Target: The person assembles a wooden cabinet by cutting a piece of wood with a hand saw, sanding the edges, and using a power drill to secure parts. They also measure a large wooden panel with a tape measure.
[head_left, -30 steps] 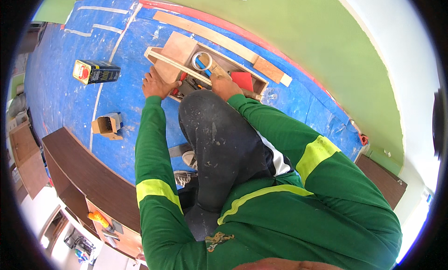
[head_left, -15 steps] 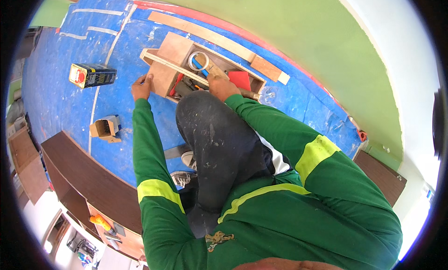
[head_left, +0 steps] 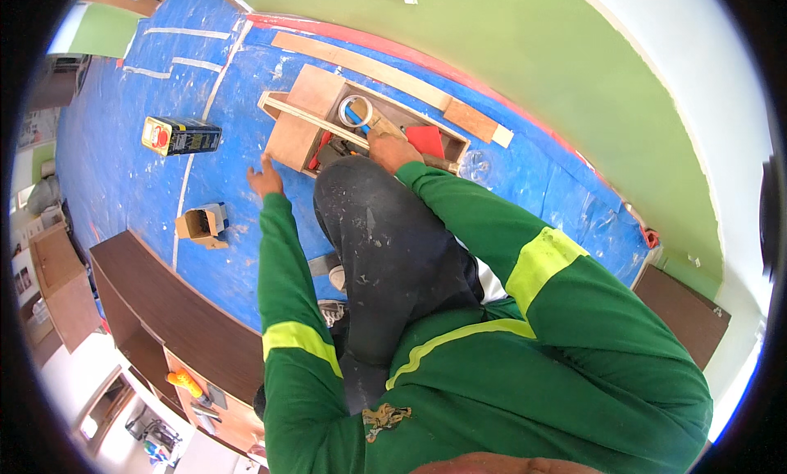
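A wooden toolbox (head_left: 447, 131) lies on the blue sheet beyond my bent knee. My right hand (head_left: 395, 149) is closed over its long handle bar (head_left: 316, 120); the fingertips are partly hidden. Inside are a white tape roll (head_left: 356, 111), a red flat piece (head_left: 424, 140) and several tools, some with red or blue parts. A thin wooden panel (head_left: 305, 97) covers the left end of the box. Close to its near left corner is my left hand (head_left: 265, 179), fingers apart and holding nothing.
A dark rectangular can (head_left: 193, 136) and an opened small carton (head_left: 199, 223) stand to the left. Long wooden strips (head_left: 361, 68) lie along the green wall (head_left: 525, 56). A brown cabinet (head_left: 184, 310) is at the lower left, with an orange-handled tool (head_left: 184, 382) on it.
My left hand has come off the panel's edge and drawn slightly back toward me, its fingers spreading. My right hand stays on the handle bar. The whole view has shifted a little.
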The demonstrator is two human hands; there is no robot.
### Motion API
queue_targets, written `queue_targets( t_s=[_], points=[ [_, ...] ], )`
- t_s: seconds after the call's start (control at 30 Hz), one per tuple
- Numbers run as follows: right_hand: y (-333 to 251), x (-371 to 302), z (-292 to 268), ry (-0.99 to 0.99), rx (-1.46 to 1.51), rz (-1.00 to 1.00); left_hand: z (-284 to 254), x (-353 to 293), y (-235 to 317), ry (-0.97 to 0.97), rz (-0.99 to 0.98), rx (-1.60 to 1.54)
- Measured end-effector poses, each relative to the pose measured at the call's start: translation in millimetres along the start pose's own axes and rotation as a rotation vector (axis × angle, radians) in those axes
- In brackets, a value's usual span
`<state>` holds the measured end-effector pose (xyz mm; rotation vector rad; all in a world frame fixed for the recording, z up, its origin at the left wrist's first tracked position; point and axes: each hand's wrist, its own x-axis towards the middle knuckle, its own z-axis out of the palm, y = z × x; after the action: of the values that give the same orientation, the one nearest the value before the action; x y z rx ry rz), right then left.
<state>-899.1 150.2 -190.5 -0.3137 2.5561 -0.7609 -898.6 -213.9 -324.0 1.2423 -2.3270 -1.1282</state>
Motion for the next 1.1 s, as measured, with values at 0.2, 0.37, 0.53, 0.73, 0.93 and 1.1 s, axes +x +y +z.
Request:
queue_targets(
  t_s=[0.2,0.37,0.53,0.73,0.93,1.1],
  points=[
    [9.8,-1.2,5.2,-0.012,-0.009,0.034,-132.5,-85.5,-21.7,-1.197,0.223,0.393],
    [17.9,13.6,17.1,-0.001,-0.040,0.025,-275.0,-170.1,69.8,-1.329,0.382,0.894],
    [13.0,14.2,14.9,-0.005,-0.063,-0.009,-333.2,-216.8,118.9,-0.945,0.497,0.547],
    [29.7,15.6,16.5,0.034,-0.064,-0.084,-332.1,-248.3,123.2,-0.802,0.615,0.531],
    [44.3,26.3,20.7,0.026,-0.025,-0.088,-352.2,-261.8,63.4,-0.841,0.613,0.538],
    [35.4,22.0,7.0,-0.031,-0.104,-0.170,-359.9,-252.1,62.3,-0.695,0.584,0.712]
  ],
)
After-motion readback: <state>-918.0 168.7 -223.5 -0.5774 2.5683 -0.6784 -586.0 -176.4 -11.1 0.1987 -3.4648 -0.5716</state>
